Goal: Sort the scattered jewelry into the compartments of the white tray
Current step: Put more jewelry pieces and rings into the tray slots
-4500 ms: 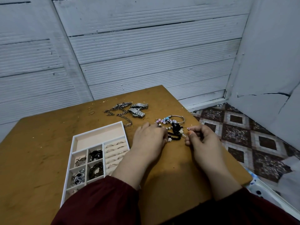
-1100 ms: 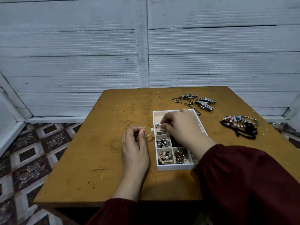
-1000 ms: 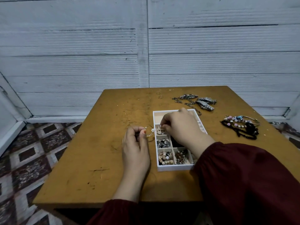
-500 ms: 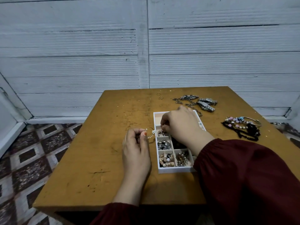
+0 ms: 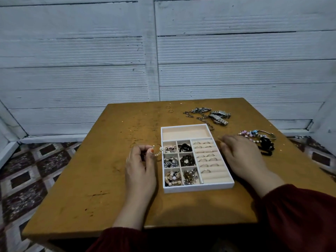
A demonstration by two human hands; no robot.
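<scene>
L hand fingers pinch beaded bangle, just beside tray. Light, thin, prob. fragile: grip wire, not beads. R hand fingers relaxed, empty.

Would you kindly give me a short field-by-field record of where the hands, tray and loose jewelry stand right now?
white tray: six small compartments hold jewelry; rings sit in the roll slots
left hand: pinches a beaded hoop beside the tray's left wall
right hand: open, holds nothing, right of the tray
loose on table: chains, watches, two small rings at far side; beaded bracelets at right
</scene>
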